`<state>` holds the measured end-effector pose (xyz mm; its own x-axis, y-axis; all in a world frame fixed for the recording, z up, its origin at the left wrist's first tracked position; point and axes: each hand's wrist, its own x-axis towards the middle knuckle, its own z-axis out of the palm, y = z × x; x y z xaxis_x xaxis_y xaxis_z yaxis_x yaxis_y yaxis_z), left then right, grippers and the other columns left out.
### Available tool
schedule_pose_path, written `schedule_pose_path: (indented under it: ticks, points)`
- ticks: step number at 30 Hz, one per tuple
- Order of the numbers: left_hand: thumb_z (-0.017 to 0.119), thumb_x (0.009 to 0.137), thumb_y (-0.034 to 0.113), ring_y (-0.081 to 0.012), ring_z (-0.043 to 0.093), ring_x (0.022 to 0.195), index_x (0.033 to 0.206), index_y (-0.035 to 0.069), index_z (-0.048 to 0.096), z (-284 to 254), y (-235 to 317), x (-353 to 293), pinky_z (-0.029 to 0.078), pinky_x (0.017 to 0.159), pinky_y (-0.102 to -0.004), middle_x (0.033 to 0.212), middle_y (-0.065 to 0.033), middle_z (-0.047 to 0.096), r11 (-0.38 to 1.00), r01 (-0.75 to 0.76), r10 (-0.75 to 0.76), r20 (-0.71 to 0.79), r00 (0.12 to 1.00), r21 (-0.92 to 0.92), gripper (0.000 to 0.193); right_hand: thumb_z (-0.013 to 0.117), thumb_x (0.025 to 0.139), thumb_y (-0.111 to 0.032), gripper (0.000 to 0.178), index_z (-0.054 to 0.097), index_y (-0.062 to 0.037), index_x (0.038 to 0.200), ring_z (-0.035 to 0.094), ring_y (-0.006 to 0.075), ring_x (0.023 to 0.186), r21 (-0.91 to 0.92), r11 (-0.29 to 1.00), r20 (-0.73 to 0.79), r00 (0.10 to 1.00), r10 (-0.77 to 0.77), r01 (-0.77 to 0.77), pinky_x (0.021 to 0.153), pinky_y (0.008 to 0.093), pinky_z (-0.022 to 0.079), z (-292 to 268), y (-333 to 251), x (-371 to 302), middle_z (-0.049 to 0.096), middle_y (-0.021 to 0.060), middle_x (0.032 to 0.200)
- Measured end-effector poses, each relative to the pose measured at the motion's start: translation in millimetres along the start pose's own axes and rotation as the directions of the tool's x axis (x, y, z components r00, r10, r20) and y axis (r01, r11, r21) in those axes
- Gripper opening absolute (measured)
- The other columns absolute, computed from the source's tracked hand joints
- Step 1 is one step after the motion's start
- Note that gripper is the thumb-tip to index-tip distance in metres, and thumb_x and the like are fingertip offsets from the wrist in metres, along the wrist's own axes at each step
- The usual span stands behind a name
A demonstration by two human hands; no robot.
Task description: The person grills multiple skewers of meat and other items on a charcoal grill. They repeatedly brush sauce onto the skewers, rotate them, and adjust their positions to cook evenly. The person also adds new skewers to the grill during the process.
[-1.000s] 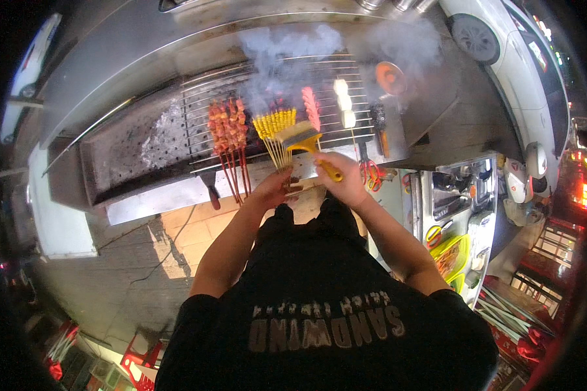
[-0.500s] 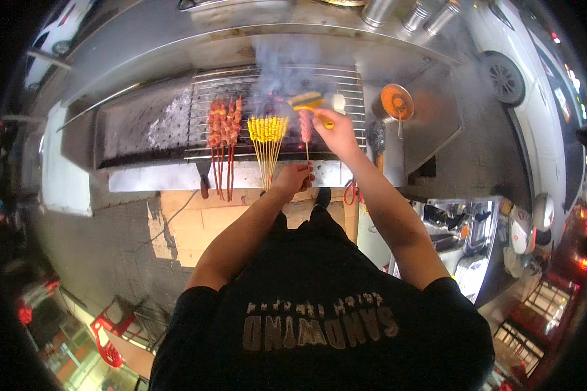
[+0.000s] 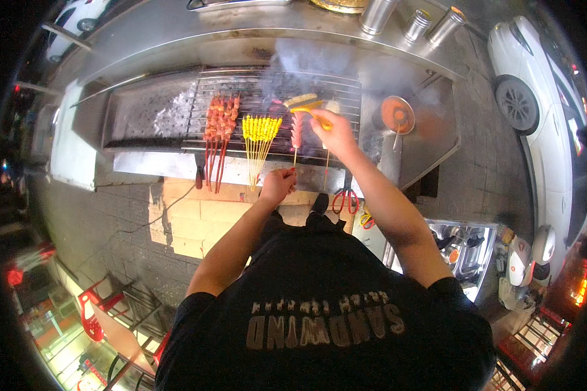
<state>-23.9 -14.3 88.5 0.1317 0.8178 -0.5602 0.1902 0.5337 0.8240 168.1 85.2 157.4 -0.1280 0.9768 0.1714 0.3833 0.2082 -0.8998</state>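
Note:
My left hand (image 3: 278, 184) pinches the lower end of a wooden skewer at the grill's front edge. A pink scored sausage (image 3: 297, 133) is on that skewer, over the grill rack (image 3: 241, 77). Closed round the yellow handle of a basting brush (image 3: 304, 104) is my right hand (image 3: 338, 133); the bristles are at the sausage's far tip, and contact is hard to make out. Left of the sausage lie fanned skewers of small yellow pieces (image 3: 261, 129), then several red-brown meat skewers (image 3: 220, 120). A pale piece on a skewer (image 3: 332, 106) is partly hidden behind my right hand.
Smoke drifts over the rack. A pot of red sauce (image 3: 398, 116) with a spoon stands right of the grill. Red-handled scissors (image 3: 346, 201) hang at the front edge. Metal shakers (image 3: 417, 26) line the back shelf. A metal tray (image 3: 482, 260) is lower right; a white car (image 3: 535, 72) stands beyond.
The whole view has shifted slightly. My left hand and the sausage skewer have moved a little left, away from the pale piece's skewer, whose stick now shows. The brush stays near the sausage's tip.

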Motion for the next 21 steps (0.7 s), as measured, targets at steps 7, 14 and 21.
schedule_pose_path:
  ticks: [7,14,21]
  points:
    - [0.059,0.087,0.019,-0.0131,0.06,0.055,0.088,-0.004,0.064,1.4,-24.9,13.7,0.048,0.053,-0.0286,0.066,-0.0077,0.063,0.998,0.008,-0.006,-0.029,1.0,0.069,0.024,0.065,0.081,-0.012,0.025,0.065,0.0001,0.102,0.068,0.0274,0.079,-0.089,0.99,0.198,0.976,-0.087,0.107,0.071,0.0352,0.054,2.1,-17.1,-79.5,0.068,0.0163,0.092]
    - [0.06,0.085,0.026,-0.0185,0.064,0.059,0.12,0.002,0.056,-21.7,-25.1,-2.7,0.051,0.058,-0.0316,0.075,-0.0126,0.066,0.972,0.084,-0.106,0.087,0.991,0.219,0.042,0.065,0.084,-0.007,0.024,0.064,-0.0007,0.107,0.065,0.0162,0.09,0.155,0.982,-0.055,0.993,-0.103,0.111,0.08,0.0292,0.051,-17.0,-89.8,30.2,0.069,0.0115,0.1]
    - [0.064,0.086,0.018,-0.013,0.059,0.07,0.129,-0.004,0.045,-96.7,-34.0,-70.0,0.049,0.062,-0.0266,0.09,-0.0086,0.062,0.995,-0.086,0.087,0.018,0.996,-0.05,0.052,0.065,0.086,-0.018,0.04,0.057,-0.0007,0.121,0.06,0.0199,0.105,-0.173,0.885,-0.319,0.826,-0.465,0.432,0.09,0.0289,0.045,-20.3,-167.5,274.4,0.064,0.0152,0.114]
